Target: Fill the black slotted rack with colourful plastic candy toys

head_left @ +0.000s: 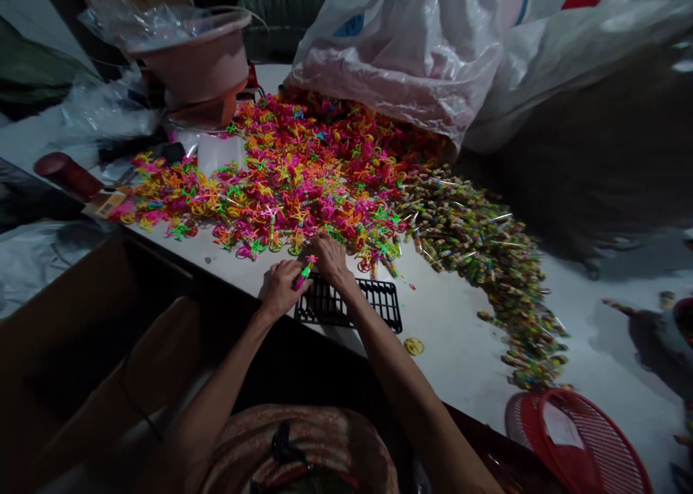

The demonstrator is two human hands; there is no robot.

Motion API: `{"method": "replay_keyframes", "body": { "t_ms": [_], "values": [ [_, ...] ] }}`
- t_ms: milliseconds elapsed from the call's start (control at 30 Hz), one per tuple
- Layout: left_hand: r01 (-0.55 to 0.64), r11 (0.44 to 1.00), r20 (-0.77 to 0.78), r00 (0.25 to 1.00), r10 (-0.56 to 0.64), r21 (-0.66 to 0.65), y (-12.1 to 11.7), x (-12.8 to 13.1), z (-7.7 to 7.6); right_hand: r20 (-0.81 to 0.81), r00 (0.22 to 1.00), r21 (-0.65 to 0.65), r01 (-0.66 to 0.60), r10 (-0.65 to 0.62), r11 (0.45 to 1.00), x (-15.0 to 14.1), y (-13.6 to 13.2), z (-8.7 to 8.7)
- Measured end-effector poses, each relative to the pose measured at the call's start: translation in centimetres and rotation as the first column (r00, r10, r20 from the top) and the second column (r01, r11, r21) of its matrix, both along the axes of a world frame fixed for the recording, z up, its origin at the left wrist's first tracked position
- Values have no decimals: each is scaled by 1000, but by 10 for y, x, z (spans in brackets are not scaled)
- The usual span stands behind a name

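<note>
Hands at the bench's near edge, one grid tray, neon pieces past counting.

Head view: left hand [280, 286] pinches a green-and-pink piece [304, 271] just over the black tray [379, 302], held low, likely for short reach. Right hand [329, 256] lies fingers-down in the pile [303, 169] edge; whether it grips anything, cannot tell. One tray, one loose yellow ring [414, 346], one red basket [585, 440] at the near right corner, wrapped sticks [487, 248] uncountable toward the right edge.

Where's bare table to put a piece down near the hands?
Bare white table lies right of the black grid tray, around the lone yellow ring, up to the wrapped-candy heap. Above the tray, the neon ring pile is crowded.
</note>
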State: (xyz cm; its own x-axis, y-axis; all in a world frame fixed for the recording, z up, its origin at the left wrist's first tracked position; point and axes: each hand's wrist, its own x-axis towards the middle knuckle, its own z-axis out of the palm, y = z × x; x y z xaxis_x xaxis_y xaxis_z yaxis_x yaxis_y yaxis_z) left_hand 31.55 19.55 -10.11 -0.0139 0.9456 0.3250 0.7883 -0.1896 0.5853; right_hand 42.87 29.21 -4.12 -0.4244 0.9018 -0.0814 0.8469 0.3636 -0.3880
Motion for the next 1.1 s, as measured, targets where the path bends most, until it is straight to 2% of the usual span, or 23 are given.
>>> {"method": "replay_keyframes", "body": {
  "t_ms": [67,167,267,333,433,667,767,867,1000,1100],
  "values": [
    [83,996,8,996,-84,7,4,-2,-3,-59,997,-11,38,-39,999,11,2,1],
    [190,981,40,981,-192,46,3,-6,-10,-306,950,-72,40,-60,997,37,-6,-2],
    [230,972,64,970,-233,49,-2,-11,-15,-572,810,-223,2,-132,975,60,-32,-15],
    [231,972,86,969,-233,28,-4,-13,-15,-640,730,-325,27,-241,945,66,-53,-26],
    [244,970,125,962,-243,11,-4,-14,-13,-657,679,-367,93,-329,926,64,-76,-38],
    [244,969,148,958,-245,30,-5,-13,-12,-632,727,-193,187,-268,963,55,-86,-41],
    [283,959,179,942,-284,31,-4,-16,-13,-632,733,-217,146,-253,965,58,-84,-38],
    [300,953,230,925,-302,44,-2,-18,-14,-664,702,-285,78,-256,955,61,-86,-31],
    [285,958,225,933,-282,20,-2,-16,-15,-734,621,-367,-22,-275,930,60,-104,-25],
    [256,966,205,945,-254,17,-3,-14,-14,-749,611,-382,-84,-256,920,54,-122,-26]
  ]
}}
